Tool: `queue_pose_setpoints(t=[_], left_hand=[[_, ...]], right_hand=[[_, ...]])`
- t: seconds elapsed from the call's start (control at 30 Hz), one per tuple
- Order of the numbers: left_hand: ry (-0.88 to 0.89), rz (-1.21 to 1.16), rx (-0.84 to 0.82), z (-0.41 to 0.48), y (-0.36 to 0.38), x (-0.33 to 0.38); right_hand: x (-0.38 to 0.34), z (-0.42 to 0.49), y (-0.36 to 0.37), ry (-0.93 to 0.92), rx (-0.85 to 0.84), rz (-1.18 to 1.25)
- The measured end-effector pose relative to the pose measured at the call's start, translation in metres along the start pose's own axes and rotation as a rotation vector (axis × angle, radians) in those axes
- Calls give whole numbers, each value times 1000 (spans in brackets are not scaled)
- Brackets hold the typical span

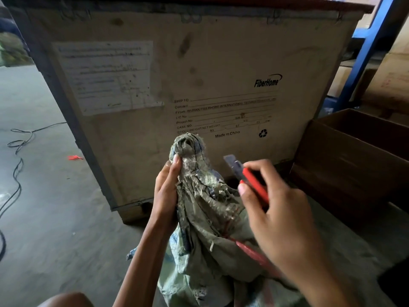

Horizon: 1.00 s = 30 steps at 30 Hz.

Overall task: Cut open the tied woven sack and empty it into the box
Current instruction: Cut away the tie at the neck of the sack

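A grey-green woven sack [212, 235] stands on the floor in front of me, its frayed neck bunched into a knot [187, 144] at the top. My left hand [166, 191] grips the neck just below the knot and holds it upright. My right hand [274, 213] holds a red-handled utility knife [245, 173] with the blade out, pointing up and left, a short way right of the neck. A red string [250, 251] hangs across the sack below my right hand. An open brown cardboard box [354, 156] sits at the right.
A large wooden crate [177, 74] marked FiberHome stands right behind the sack. Black cables [17, 165] snake over the concrete floor at left, near a red scrap [74, 157]. A blue shelf post [365, 52] rises at the upper right.
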<state>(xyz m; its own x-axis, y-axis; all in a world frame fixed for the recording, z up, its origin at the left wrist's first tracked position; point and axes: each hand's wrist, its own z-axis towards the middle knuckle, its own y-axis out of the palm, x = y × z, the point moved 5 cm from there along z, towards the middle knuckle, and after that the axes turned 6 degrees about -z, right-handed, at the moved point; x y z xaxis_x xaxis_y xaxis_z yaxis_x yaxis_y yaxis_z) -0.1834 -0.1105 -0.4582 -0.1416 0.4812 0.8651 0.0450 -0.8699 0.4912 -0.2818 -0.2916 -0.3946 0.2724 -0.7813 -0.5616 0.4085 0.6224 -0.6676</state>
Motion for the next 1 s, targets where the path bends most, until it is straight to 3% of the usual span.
queue_pose_setpoints(t=[0.13, 0.33, 0.67, 0.9, 1.0], left_hand=[[-63, 16, -144, -7, 16, -6], [-33, 68, -228, -25, 42, -5], [90, 137, -154, -26, 39, -7], [-162, 87, -239, -15, 26, -13], [-236, 192, -249, -14, 19, -17]], right_hand=[[12, 12, -5, 79, 135, 234], [36, 23, 30, 211, 132, 615], [42, 26, 26, 142, 260, 573], [57, 37, 31, 235, -94, 862], [58, 38, 31, 165, 25, 624]])
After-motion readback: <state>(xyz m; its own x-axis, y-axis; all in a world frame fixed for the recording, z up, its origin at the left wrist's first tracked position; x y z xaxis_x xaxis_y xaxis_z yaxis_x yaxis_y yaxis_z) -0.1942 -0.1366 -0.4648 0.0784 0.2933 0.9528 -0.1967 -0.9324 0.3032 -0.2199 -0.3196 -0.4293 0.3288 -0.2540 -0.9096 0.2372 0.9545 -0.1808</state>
